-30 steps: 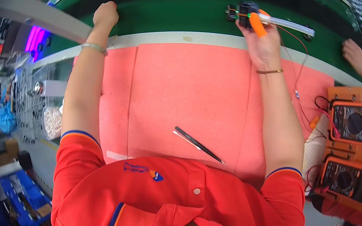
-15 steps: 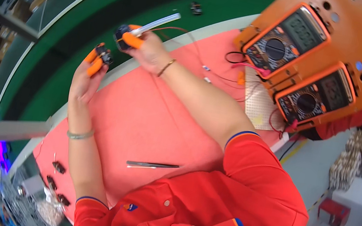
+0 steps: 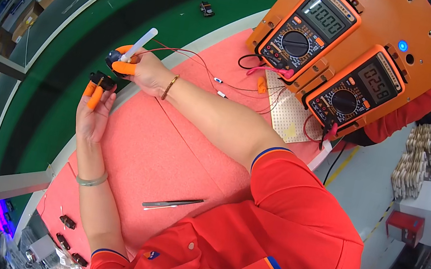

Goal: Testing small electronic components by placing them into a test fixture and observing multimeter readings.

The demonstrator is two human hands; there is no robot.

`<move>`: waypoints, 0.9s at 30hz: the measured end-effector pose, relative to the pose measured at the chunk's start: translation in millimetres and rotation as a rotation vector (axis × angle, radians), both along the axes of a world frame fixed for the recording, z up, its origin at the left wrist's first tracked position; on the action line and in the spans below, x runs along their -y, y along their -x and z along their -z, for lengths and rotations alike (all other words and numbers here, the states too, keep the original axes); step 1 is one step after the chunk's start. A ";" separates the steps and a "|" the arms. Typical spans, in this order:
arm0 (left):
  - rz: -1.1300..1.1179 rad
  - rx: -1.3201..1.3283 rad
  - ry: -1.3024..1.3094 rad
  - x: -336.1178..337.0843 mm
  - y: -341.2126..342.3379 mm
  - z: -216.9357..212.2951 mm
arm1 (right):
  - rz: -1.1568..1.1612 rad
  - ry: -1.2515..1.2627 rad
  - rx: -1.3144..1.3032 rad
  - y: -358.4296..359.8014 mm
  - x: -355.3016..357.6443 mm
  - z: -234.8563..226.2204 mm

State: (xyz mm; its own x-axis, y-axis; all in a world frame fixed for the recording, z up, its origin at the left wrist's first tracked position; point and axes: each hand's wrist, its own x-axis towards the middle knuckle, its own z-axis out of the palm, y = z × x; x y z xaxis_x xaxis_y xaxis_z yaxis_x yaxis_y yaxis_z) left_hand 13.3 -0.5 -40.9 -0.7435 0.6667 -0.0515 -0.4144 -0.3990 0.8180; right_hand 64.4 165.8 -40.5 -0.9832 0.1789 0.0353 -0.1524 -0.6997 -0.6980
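My left hand (image 3: 92, 118) is closed on a small black part (image 3: 102, 80), gripping it between fingertips in orange finger covers. Just above and to the right, my right hand (image 3: 148, 74), also in orange finger covers, holds a dark rounded part (image 3: 114, 61). A translucent white stick (image 3: 143, 41) slants up out of the same hand. Thin red wires (image 3: 184, 52) run from around that hand toward the meters. Both parts are close together over the edge of the green belt. Their finer details are too small to make out.
Two orange multimeters (image 3: 295, 43) with lit displays stand on an orange case at the right. Tweezers (image 3: 174, 203) lie on the pink mat (image 3: 166, 152). Several black parts (image 3: 67, 222) sit at lower left, another (image 3: 206, 9) on the green belt (image 3: 167, 16). A red-sleeved person is behind the case.
The two held parts have come closer together. The white stick has swung to a steeper angle. The whole view has shifted, and the upper meter's display reads differently.
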 end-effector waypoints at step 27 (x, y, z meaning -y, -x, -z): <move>-0.347 -0.612 0.963 50.7 11.8 -41.9 | 0.143 -0.087 -0.018 4.6 3.3 5.8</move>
State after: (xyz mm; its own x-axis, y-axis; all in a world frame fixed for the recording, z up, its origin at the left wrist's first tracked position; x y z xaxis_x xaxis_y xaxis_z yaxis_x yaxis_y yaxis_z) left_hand 1.5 -51.2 1.0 -0.9518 0.3068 0.0050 0.1572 0.4734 0.8667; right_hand 59.8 162.4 -46.4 -0.9469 0.3129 0.0737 -0.2590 -0.6070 -0.7513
